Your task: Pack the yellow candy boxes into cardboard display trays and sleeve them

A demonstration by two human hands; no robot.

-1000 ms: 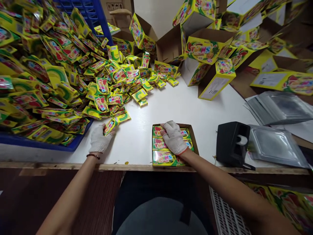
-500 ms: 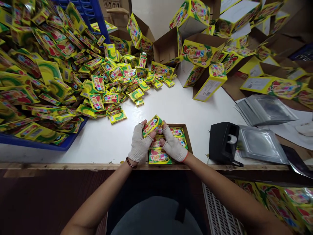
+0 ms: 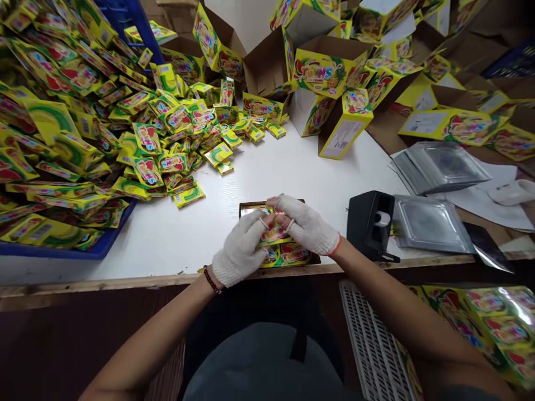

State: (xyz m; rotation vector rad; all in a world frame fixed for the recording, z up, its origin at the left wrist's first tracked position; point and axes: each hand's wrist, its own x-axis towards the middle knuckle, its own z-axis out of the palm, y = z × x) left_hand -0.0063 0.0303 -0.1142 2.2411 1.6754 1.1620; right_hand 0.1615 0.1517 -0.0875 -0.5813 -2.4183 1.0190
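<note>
Both hands wear white fingerless gloves and meet over an open carton (image 3: 314,258) at the table's front edge. Small yellow-green packs (image 3: 295,253) lie in rows inside it. My left hand (image 3: 243,245) reaches in from the left, with its fingertips on packs near the middle; the glove hides much of them. From the right, my right hand (image 3: 307,224) bends its fingers over the same spot, thumb and fingers close together. Whether either hand grips a pack cannot be made out.
A blue crate (image 3: 100,248) heaped with packs stands left, spilling a loose pile (image 3: 179,161) onto the table. Opened cartons (image 3: 321,72) stand behind. At right are a black tape dispenser (image 3: 368,225), clear plastic lids (image 3: 432,223) and a white perforated crate (image 3: 371,340) below.
The pack that was held up above the carton no longer shows between the hands. Both hands now lie lower over the contents, palms turned down. The camera view has shifted a little.
</note>
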